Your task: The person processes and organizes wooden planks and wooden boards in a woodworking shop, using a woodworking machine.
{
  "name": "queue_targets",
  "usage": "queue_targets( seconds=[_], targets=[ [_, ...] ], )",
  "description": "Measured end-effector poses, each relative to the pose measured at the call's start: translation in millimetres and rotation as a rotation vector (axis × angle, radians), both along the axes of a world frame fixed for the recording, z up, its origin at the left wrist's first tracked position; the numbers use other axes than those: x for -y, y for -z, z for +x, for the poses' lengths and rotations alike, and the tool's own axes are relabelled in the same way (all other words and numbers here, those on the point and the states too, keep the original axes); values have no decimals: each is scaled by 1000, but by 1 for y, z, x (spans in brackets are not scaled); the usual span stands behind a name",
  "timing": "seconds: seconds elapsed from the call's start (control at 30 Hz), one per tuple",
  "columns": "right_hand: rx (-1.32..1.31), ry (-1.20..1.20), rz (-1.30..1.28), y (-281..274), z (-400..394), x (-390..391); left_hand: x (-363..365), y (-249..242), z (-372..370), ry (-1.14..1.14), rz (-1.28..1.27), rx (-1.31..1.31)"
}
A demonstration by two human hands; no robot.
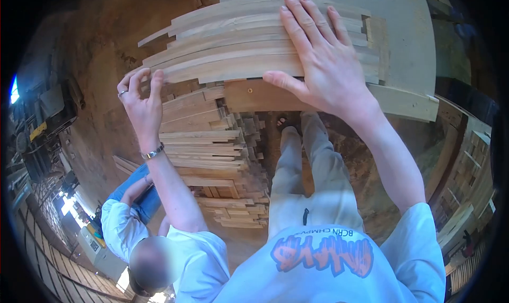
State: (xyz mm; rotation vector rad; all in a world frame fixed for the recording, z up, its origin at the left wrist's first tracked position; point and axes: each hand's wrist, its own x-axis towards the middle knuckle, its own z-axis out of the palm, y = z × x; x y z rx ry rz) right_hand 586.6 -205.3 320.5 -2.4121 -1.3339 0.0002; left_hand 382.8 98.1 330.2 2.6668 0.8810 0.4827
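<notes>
My shirt point(318, 258) is closest, 5 o'clock, printed front, legs point(318, 159) running up from it toward the table. Wood strips point(238, 40) lie side by side at 12, on the table point(405, 35), left ends stepped and jutting out past the board under them

Right hand point(331, 72), 1 o'clock: palm down, fingers spread flat over the strips, thumb out along the near edge, not clenched on anything. Left hand point(143, 93), 10 o'clock: fingers curled, thumb and index at the left end of the near strips. Can't tell from here if they actually pinch the wood

How I'd do it well: keep the right palm flat, weight even across the whole row so no strip rides up; work the left from the ends, light touch, thumb clear of gaps. Overhanging ends could tip if I lean on that side. Raw edges probably carry splinters, so press rather than slide

Around: stacked wood point(207, 149) below the table, toward 9, right under my left forearm, leaves little elbow room there. Co-worker point(124, 223) at 8, close by that same arm, so no wide swing left. Rail point(405, 104) on the near table edge at 2. More wood point(464, 181) at 4, out of the way
</notes>
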Motion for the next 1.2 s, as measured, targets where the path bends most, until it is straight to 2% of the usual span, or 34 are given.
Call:
queue_targets(
  seconds=[0.07, 0.1, 0.2, 0.33, 0.37, 0.47, 0.7, 0.8, 0.9, 1.0, 1.2],
  targets=[
    [29, 1, -10, 3, -1, 0, -7, 3, 0, -36, 56, 37],
    [55, 1, -18, 4, 0, -1, -16, 10, 1, -169, 34, 124],
    [96, 8, -48, 7, -2, 2, -42, 9, 0, -255, -588, 267],
    [104, 8, -64, 6, -1, 1, -31, 12, 2, -127, -509, 124],
    [102, 8, -64, 7, -1, 1, -35, 19, 1, -144, -423, 63],
    [94, 3, -55, 8, 0, 3, -32, 23, 5, -166, -450, 59],
    [57, -9, -57, 1, -1, 2, -2, 0, 27, -21, 293, -116],
    [38, -11, -58, -2, 1, 0, -6, -1, 31, -60, 212, -172],
    [13, -14, -55, -3, 2, 0, -3, 0, 36, -78, 177, -103],
    [-11, -14, -64, -5, 2, -1, 13, -1, 50, 23, 347, -113],
    [-65, -11, -74, -8, 2, 0, 49, 2, 72, 11, 282, -5]
  ],
)
